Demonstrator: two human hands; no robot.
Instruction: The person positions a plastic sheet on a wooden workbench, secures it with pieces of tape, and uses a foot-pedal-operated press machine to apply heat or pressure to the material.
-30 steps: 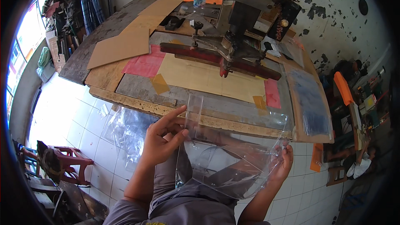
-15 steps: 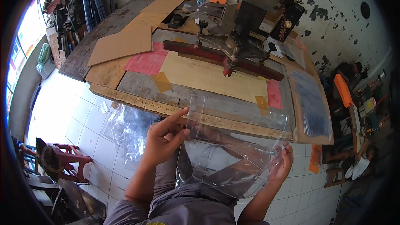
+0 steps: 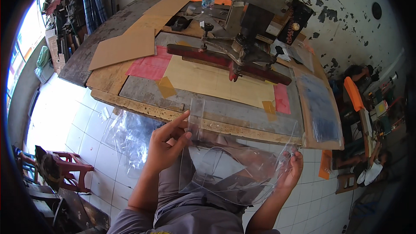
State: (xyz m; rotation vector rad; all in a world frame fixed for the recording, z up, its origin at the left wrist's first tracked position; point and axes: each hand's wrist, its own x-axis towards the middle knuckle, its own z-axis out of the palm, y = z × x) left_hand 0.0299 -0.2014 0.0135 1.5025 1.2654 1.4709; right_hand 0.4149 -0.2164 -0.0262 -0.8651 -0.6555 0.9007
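Note:
A clear plastic sheet [image 3: 236, 171] spans the gap between my hands, over my lap and in front of the table edge. It is bent and glossy, with a folded strip upright at its left end. My left hand [image 3: 167, 145] grips that end with thumb and fingers. At the opposite end, my right hand [image 3: 293, 170] pinches the sheet's edge with bent fingers. Beyond the sheet, a press with a red bar [image 3: 260, 74] stands over a yellowish sheet [image 3: 195, 76] taped onto the grey metal plate [image 3: 147, 87].
Brown cardboard [image 3: 123, 50] lies on the table's left side; a stack of clear sheets [image 3: 320, 108] lies at its right. A bottle [image 3: 208, 1] stands at the back. Crumpled plastic [image 3: 132, 141] and a red stool [image 3: 71, 169] are at lower left. Another person [image 3: 372, 171] sits far right.
The view has shifted slightly. Both hands keep their hold, and the plastic sheet's lower part has flexed a little, with its left lower corner spreading leftward.

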